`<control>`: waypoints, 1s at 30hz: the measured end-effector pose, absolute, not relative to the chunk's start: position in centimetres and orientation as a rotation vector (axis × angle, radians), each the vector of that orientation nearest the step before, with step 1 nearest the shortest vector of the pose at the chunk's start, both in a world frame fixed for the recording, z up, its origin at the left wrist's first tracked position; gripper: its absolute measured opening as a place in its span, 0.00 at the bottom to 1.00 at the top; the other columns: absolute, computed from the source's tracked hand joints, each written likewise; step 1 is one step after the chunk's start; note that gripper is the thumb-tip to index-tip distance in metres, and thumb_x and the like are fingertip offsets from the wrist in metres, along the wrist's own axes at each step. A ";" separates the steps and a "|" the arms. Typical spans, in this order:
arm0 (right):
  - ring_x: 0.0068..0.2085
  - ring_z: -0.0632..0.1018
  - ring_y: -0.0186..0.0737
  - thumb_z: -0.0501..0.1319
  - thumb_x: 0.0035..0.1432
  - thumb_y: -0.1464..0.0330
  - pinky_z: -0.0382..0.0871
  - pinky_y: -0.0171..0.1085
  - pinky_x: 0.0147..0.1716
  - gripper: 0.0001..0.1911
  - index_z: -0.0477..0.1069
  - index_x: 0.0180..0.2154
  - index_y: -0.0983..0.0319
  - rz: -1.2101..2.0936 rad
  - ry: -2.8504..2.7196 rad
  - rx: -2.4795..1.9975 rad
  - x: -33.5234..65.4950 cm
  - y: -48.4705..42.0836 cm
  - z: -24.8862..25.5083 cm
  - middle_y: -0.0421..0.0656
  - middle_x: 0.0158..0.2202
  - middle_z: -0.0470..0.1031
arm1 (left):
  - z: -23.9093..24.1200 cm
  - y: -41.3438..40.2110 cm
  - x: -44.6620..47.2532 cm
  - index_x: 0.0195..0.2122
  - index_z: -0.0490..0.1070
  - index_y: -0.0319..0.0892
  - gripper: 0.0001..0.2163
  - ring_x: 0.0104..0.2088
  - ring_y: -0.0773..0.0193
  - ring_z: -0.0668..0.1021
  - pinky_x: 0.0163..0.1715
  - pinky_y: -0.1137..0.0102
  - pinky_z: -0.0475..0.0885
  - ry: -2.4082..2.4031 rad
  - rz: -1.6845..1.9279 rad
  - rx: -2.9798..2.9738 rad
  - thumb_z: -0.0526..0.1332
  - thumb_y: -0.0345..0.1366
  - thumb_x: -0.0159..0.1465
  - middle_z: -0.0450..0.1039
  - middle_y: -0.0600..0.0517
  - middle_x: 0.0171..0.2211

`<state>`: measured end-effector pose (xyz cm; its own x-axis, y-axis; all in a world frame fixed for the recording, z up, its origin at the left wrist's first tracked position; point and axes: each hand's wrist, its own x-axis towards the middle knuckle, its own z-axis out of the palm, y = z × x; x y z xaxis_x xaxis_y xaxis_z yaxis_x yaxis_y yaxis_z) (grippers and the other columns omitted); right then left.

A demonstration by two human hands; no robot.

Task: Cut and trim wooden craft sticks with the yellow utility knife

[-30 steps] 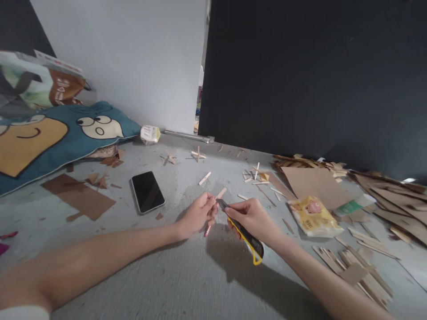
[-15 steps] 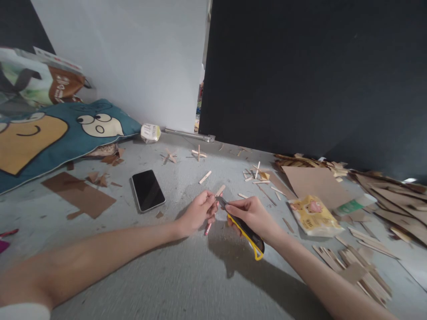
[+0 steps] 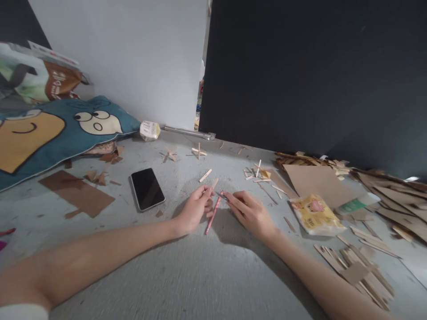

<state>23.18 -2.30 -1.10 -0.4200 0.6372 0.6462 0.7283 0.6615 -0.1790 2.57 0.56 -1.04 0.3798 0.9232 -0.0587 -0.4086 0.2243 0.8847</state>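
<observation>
Near the middle of the grey tabletop, my left hand (image 3: 197, 209) is closed on a wooden craft stick (image 3: 215, 182), whose end sticks up past the fingers. My right hand (image 3: 251, 212) is closed around a utility knife (image 3: 221, 196). Only the dark blade end of the knife shows, close to the stick; its handle is hidden by the hand. Between the two hands lies a red patterned pencil (image 3: 212, 220), slanting on the table. Another short craft stick (image 3: 205, 175) rests just beyond my left hand.
Left of my hands lie a phone (image 3: 147, 189) and a cardboard piece (image 3: 76, 193), with a blue cushion (image 3: 66, 129) behind. To the right are a yellow tissue pack (image 3: 316, 215), a green-and-white tube (image 3: 355, 203), stacked sticks (image 3: 363, 271) and cardboard (image 3: 316, 183). Small stick crosses (image 3: 199, 151) stand ahead.
My right hand has rolled over, so the knife's black and yellow handle no longer shows. The blade has moved lower against the stick, and more of the pencil is visible.
</observation>
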 end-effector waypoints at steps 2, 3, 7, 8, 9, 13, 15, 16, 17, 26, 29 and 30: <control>0.35 0.79 0.39 0.53 0.75 0.68 0.76 0.36 0.38 0.18 0.76 0.60 0.57 -0.244 -2.203 -1.031 23.5 -2.0 -1.6 0.48 0.39 0.77 | -1.2 0.6 2.6 0.33 0.63 0.44 0.24 0.18 0.74 0.55 0.18 0.77 0.58 0.683 1.023 0.933 0.70 0.58 0.60 0.48 0.64 0.20; 0.35 0.79 0.39 0.53 0.75 0.68 0.76 0.36 0.37 0.18 0.75 0.60 0.58 -0.260 -2.209 -1.027 23.6 -1.9 -1.8 0.48 0.39 0.77 | -1.2 0.5 2.6 0.34 0.63 0.44 0.23 0.19 0.74 0.56 0.19 0.77 0.59 0.681 1.022 0.944 0.69 0.58 0.61 0.49 0.64 0.20; 0.36 0.79 0.38 0.53 0.76 0.67 0.76 0.36 0.38 0.19 0.74 0.61 0.57 -0.268 -2.225 -1.010 23.5 -1.8 -2.0 0.47 0.40 0.76 | -1.5 0.4 2.6 0.35 0.62 0.44 0.25 0.19 0.73 0.57 0.21 0.75 0.62 0.660 1.017 1.007 0.67 0.60 0.61 0.50 0.64 0.21; 0.36 0.79 0.38 0.53 0.76 0.67 0.76 0.36 0.39 0.19 0.74 0.61 0.57 -0.265 -2.226 -1.007 23.5 -1.7 -2.0 0.47 0.40 0.76 | -1.5 0.4 2.7 0.35 0.61 0.44 0.25 0.20 0.73 0.57 0.21 0.75 0.63 0.655 1.010 1.023 0.67 0.61 0.61 0.50 0.64 0.21; 0.36 0.79 0.38 0.52 0.76 0.67 0.76 0.36 0.39 0.19 0.74 0.61 0.57 -0.259 -2.226 -1.008 23.5 -1.7 -2.0 0.47 0.40 0.76 | -1.5 0.3 2.7 0.35 0.61 0.44 0.26 0.20 0.73 0.58 0.22 0.75 0.63 0.651 1.004 1.036 0.67 0.62 0.61 0.51 0.64 0.21; 0.36 0.78 0.38 0.53 0.76 0.67 0.77 0.36 0.39 0.19 0.73 0.62 0.55 -0.217 -2.224 -1.029 23.6 -1.7 -2.1 0.47 0.40 0.77 | -1.5 0.2 2.7 0.36 0.61 0.45 0.24 0.20 0.72 0.59 0.23 0.73 0.64 0.651 0.995 1.073 0.65 0.61 0.63 0.52 0.63 0.21; 0.36 0.79 0.38 0.53 0.76 0.67 0.77 0.36 0.38 0.20 0.74 0.62 0.55 -0.204 -2.211 -1.022 23.7 -1.7 -2.2 0.47 0.40 0.76 | -1.4 0.1 2.6 0.36 0.61 0.45 0.23 0.20 0.72 0.59 0.23 0.73 0.65 0.645 0.993 1.094 0.63 0.60 0.66 0.52 0.63 0.21; 0.36 0.78 0.38 0.53 0.76 0.67 0.77 0.36 0.38 0.19 0.74 0.62 0.55 -0.204 -2.202 -1.014 23.7 -1.7 -2.3 0.47 0.40 0.76 | -1.4 0.1 2.6 0.37 0.61 0.45 0.22 0.20 0.71 0.59 0.24 0.73 0.65 0.638 0.993 1.108 0.63 0.59 0.66 0.53 0.63 0.21; 0.36 0.79 0.38 0.53 0.76 0.67 0.77 0.36 0.38 0.19 0.74 0.62 0.55 -0.205 -2.194 -1.010 23.7 -1.7 -2.3 0.47 0.40 0.76 | -1.3 0.0 2.5 0.38 0.61 0.45 0.21 0.20 0.71 0.59 0.23 0.73 0.65 0.628 0.992 1.124 0.62 0.58 0.67 0.53 0.63 0.21; 0.37 0.79 0.38 0.52 0.76 0.67 0.77 0.36 0.39 0.19 0.75 0.61 0.54 -0.207 -2.187 -1.030 23.8 -1.8 -2.3 0.47 0.40 0.77 | -1.2 -0.1 2.4 0.35 0.63 0.45 0.22 0.20 0.67 0.68 0.16 0.74 0.62 0.639 0.918 1.200 0.60 0.60 0.67 0.57 0.61 0.20; 0.37 0.79 0.39 0.53 0.76 0.67 0.77 0.36 0.38 0.19 0.75 0.61 0.54 -0.211 -2.182 -1.027 23.7 -1.8 -2.3 0.47 0.40 0.77 | -0.9 0.0 2.4 0.33 0.64 0.43 0.22 0.22 0.68 0.68 0.19 0.74 0.64 0.656 0.958 1.213 0.62 0.59 0.66 0.58 0.59 0.21; 0.37 0.79 0.39 0.53 0.75 0.67 0.77 0.36 0.38 0.19 0.75 0.61 0.54 -0.207 -2.182 -1.025 23.7 -1.8 -2.3 0.47 0.40 0.77 | -0.8 0.0 2.4 0.32 0.65 0.43 0.22 0.22 0.68 0.68 0.21 0.74 0.66 0.661 0.975 1.211 0.62 0.58 0.67 0.58 0.59 0.21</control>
